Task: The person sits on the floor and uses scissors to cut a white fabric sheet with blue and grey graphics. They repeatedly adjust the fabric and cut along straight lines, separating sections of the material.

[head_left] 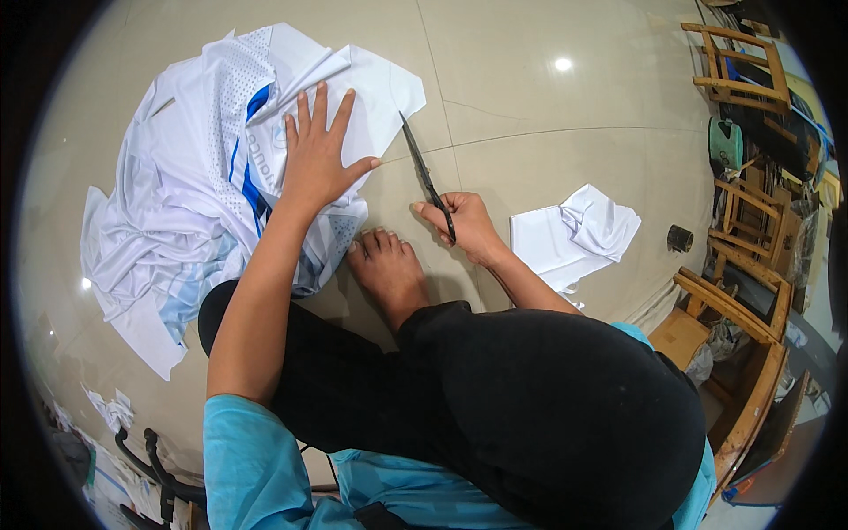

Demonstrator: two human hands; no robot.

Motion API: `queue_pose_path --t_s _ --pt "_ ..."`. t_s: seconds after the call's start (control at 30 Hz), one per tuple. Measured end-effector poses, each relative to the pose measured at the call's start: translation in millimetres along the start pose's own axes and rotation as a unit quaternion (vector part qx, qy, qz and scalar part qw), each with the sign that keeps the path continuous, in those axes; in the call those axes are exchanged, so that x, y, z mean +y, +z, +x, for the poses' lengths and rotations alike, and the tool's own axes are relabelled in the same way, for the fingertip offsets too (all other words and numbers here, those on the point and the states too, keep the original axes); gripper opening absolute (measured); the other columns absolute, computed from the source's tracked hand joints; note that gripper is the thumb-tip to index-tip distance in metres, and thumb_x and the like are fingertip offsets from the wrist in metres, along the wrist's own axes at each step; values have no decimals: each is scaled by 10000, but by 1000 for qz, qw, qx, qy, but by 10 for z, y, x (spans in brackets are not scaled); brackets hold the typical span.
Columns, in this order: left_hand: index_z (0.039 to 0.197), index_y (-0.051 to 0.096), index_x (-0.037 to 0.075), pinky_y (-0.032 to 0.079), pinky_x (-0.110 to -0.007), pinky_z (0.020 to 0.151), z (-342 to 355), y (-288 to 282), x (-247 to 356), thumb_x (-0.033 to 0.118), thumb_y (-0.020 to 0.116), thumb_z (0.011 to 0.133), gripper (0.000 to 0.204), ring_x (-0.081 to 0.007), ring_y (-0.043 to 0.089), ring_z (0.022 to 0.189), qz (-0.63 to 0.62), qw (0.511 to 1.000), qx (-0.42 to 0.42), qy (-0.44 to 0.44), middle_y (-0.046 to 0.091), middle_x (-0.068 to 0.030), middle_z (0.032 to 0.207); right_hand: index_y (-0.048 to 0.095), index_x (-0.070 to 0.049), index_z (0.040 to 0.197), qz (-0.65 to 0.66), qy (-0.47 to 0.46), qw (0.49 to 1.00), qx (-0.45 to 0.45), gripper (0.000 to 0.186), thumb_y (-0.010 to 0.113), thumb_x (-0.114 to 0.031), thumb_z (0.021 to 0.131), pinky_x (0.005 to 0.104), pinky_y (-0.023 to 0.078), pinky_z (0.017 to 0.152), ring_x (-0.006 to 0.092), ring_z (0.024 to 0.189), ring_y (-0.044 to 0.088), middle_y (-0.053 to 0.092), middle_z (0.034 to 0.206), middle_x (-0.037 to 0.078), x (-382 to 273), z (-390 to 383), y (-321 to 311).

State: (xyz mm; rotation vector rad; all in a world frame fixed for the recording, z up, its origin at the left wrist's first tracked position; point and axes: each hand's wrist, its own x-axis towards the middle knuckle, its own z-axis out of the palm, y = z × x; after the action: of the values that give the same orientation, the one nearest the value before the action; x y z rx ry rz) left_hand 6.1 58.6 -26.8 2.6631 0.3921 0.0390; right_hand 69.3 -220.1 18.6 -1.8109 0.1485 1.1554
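A large piece of white fabric (168, 168) with blue stripes and dotted patches lies bunched on the floor at the left. Flat on its right part rests my left hand (318, 155), fingers spread. My right hand (464, 225) grips the handles of black scissors (426, 177). Their blades look closed together and point up and left, with the tip at the fabric's right edge. Whether the tip touches the cloth I cannot tell. Just right of my right hand lies a smaller folded white cloth (565, 231).
Tiled floor (530, 97) surrounds the cloth. My bare foot (389, 269) stands close to the fabric's lower right edge. Wooden frames (742, 66) and a green container (725, 143) line the right side. A small dark cylinder (679, 238) sits near them. White scraps (111, 408) lie at lower left.
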Motion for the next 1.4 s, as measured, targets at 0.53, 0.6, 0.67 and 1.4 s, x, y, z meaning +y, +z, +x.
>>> queue_pose_path --t_s 0.53,0.6,0.67,1.4 --pt "1805 340 237 164 -734 1348 -13 15 -26 567 937 822 1197 -564 115 1717 -12 1000 8 0 186 -259 1872 639 -59 740 -3 8 1000 -13 473 915 -384 947 290 396 483 112 492 532 577 577 27 -54 25 0" --pt "1805 338 238 163 -733 1349 -6 7 -18 563 939 821 1198 -562 116 1717 -14 1000 9 3 184 -257 1873 637 -61 741 -5 -4 1000 -10 471 914 -382 945 292 394 480 115 490 533 578 578 28 -57 56 1" --pt "1806 337 239 163 -732 1350 -4 3 -16 558 941 821 1199 -561 118 1717 -13 1000 8 2 181 -256 1874 634 -63 739 -6 -7 1000 -9 470 914 -381 944 293 392 478 116 489 532 579 578 28 -76 78 10" --pt "1809 328 238 152 -726 1355 -4 -3 -20 574 936 828 1201 -548 99 1724 -12 1000 -1 -2 175 -252 1878 673 -66 778 4 3 1000 -9 390 908 -317 962 271 379 461 72 488 509 565 612 -20 -144 153 58"
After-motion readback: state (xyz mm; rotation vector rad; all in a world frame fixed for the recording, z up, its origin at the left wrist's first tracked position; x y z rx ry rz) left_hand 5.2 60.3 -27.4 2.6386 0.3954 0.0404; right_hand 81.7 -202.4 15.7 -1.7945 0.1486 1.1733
